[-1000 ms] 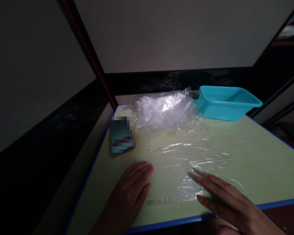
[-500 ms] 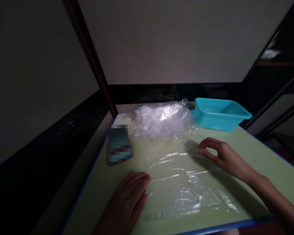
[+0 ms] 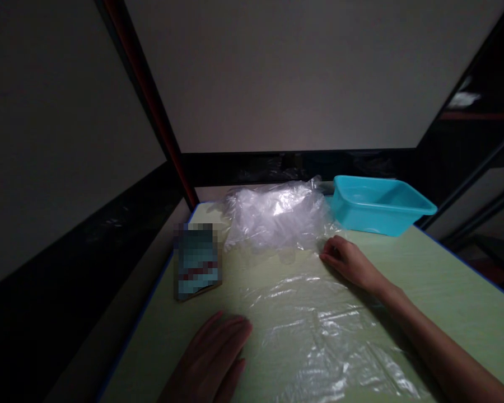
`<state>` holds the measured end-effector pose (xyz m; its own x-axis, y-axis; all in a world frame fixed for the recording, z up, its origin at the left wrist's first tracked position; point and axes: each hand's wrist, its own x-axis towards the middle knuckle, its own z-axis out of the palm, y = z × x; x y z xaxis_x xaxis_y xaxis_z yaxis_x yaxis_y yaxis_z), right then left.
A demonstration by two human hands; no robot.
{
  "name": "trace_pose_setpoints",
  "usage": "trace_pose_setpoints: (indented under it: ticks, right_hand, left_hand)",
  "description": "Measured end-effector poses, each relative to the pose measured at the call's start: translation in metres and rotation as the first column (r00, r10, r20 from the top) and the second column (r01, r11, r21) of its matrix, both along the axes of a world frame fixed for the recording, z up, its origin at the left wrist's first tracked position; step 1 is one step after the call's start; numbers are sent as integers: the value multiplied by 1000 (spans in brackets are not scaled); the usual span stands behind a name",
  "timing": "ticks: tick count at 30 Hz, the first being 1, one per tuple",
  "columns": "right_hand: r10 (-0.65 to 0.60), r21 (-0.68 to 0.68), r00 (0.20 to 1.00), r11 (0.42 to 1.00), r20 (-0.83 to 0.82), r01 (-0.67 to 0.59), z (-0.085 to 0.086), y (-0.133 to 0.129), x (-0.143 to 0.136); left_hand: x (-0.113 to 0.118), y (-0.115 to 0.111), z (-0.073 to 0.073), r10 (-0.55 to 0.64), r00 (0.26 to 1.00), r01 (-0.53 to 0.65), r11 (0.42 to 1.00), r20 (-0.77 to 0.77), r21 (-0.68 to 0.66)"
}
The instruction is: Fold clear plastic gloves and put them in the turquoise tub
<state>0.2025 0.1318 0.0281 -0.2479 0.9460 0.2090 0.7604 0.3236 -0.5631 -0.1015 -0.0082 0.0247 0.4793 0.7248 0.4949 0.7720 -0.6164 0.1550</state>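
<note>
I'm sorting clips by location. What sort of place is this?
An indoor corner, perhaps a home work spot, though that's uncertain: a blue-edged table close to pale panels, with a heap of clear plastic and a turquoise basin on it.

No legible txt or nos

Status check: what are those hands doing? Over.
Right hand at edge of crumpled plastic, grip unclear. Left hand open beside spread clear film. Turquoise tub beyond right hand.

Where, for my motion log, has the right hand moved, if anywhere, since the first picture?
Yes: judged against the turquoise basin, the right hand has moved forward, closer to it.
</note>
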Motion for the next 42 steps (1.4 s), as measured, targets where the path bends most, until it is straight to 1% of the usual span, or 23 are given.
trace_pose_setpoints:
  ticks: [4,7,9,10,12,14,16,17,18,19,20,22,23,24,26,28,29,30,33,35,38,40,42]
  right_hand:
    - [53,-16,991,998,-125,-55,12,-4,0]
    - [120,-40,968,990,-221,-132,23,-9,2]
    - [196,-63,941,973,-276,-222,30,-14,4]
    - [246,-86,919,955,-308,-284,33,-16,5]
    - [347,-164,857,887,-380,-431,38,-21,7]
    - [425,-269,793,779,-437,-566,41,-26,9]
    - [478,-365,757,675,-446,-641,43,-30,11]
    - [497,-397,749,640,-439,-658,43,-32,11]
    - [505,-413,748,627,-431,-661,43,-32,10]
    - [499,-411,753,634,-430,-655,42,-33,9]
    - [473,-395,762,660,-443,-639,41,-32,8]
    - [382,-340,769,733,-513,-590,38,-31,2]
    - [335,-320,759,757,-558,-569,36,-30,-1]
    - [296,-312,743,768,-601,-559,33,-29,-4]
    - [255,-330,707,746,-660,-578,28,-27,-9]
    - [246,-358,686,707,-685,-610,25,-26,-12]
    - [241,-362,681,700,-691,-616,24,-25,-13]
    - [233,-359,676,703,-699,-614,23,-25,-13]
    - [176,-331,641,738,-747,-588,22,-23,-15]
    - [150,-335,625,737,-766,-587,21,-22,-17]
    - [155,-346,629,723,-762,-598,19,-21,-20]
    - [149,-335,622,735,-769,-589,20,-21,-19]
    - [116,-334,603,742,-790,-581,23,-22,-16]
  left_hand:
    - [0,0,0,0,1000,0,1000,1,3]
    - [-1,0,-1,-10,1000,10,1000,8,1]
    - [-2,0,-2,-11,1000,11,1000,9,-10]
    - [-2,0,-2,-11,1000,11,1000,9,-16]
    - [-4,0,-3,-5,1000,5,1000,7,-26]
    - [-4,0,-4,-6,1000,7,999,1,-33]
    - [-5,-1,-4,-7,1000,7,999,-3,-36]
    - [-4,-1,-4,-7,1000,6,999,-4,-37]
    - [-4,-1,-4,-5,1000,5,999,-5,-40]
    - [-4,-1,-4,-3,1000,3,999,-2,-42]
    - [-4,-1,-3,0,1000,0,999,2,-46]
    - [-3,0,-3,-3,1000,4,999,7,-52]
    - [-3,0,-3,-9,1000,10,999,7,-51]
    - [-4,0,-3,-13,1000,14,999,6,-51]
    - [-5,0,-3,-15,1000,15,998,-1,-53]
    - [-5,0,-4,-16,1000,15,999,-4,-51]
    - [-6,0,-4,-13,1000,13,999,-2,-49]
    - [-6,0,-5,-12,1000,12,999,1,-47]
    - [-5,0,-4,-14,1000,14,999,6,-47]
    - [-5,0,-3,-18,1000,18,999,5,-44]
    - [-5,0,-3,-17,1000,17,999,-2,-47]
    - [-6,0,-4,-15,1000,15,999,-6,-49]
    - [-7,0,-7,-13,1000,13,999,-13,-50]
